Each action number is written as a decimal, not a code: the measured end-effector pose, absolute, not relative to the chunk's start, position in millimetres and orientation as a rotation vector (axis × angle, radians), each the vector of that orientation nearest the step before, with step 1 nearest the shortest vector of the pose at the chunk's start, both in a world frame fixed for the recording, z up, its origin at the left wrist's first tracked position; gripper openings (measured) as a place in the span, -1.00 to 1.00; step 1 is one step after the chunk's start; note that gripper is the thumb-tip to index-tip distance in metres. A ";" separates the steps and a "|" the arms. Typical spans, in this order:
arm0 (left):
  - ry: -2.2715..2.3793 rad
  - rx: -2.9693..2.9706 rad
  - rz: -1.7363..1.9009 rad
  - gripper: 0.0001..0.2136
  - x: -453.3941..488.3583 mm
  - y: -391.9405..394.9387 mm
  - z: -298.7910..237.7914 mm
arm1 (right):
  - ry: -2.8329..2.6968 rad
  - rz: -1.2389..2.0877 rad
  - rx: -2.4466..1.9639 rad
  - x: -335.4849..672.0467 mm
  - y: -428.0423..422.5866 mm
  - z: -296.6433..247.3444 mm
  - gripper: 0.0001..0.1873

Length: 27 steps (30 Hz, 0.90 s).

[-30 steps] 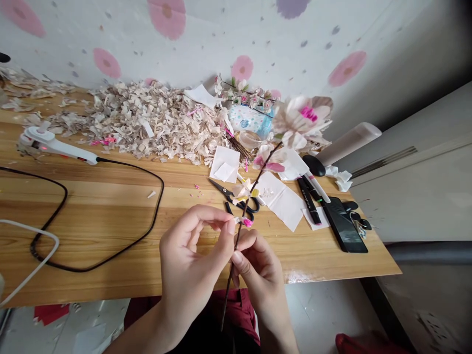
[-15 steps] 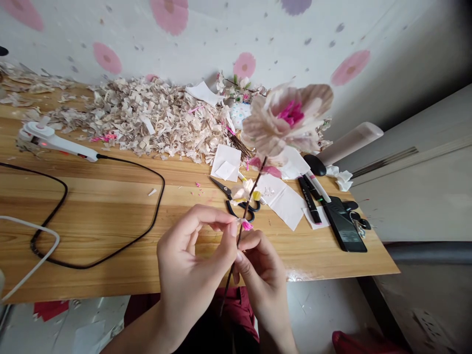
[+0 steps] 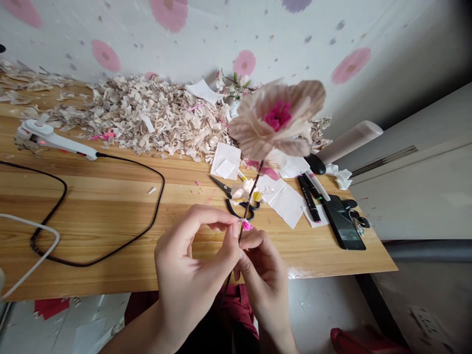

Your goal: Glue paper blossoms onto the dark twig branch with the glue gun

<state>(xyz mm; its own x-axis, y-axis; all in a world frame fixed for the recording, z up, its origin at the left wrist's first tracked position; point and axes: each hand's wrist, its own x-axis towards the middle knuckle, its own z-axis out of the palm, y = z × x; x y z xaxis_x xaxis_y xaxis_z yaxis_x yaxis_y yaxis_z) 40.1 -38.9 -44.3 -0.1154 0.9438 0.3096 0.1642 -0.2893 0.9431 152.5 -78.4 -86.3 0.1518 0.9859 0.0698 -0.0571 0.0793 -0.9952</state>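
Note:
An artificial flower (image 3: 306,103) with pale, veined petals and a bright pink centre stands upright on a thin dark stem (image 3: 252,189). My right hand (image 3: 264,275) is closed, thumb and fingers pinching that stem low down. Just above it, my left hand (image 3: 195,265) pinches a small pink-tipped bud (image 3: 247,225) against the stem; its fingertips hide the bud's base. Smaller pale and yellow blossoms (image 3: 244,191) sit along the stem. Beyond my fingers lie black-handled scissors (image 3: 229,210) on the wooden table (image 3: 110,206).
A large heap of pale petals (image 3: 147,118) spreads along the wall. At the left rests a white hot glue gun (image 3: 62,141) with a lit red light and a looping black cord (image 3: 162,196). White paper (image 3: 285,201), markers (image 3: 309,199) and a black phone (image 3: 344,223) lie at the right.
The large flower head has swung slightly left and turned more towards me. Both hands keep their pinch almost in place, with the bud still against the stem.

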 end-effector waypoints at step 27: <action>1.320 1.910 1.641 -0.83 40.5 -36.6 -43.9 | -1.219 0.948 -1.208 153.1 -78.4 -84.4 -0.91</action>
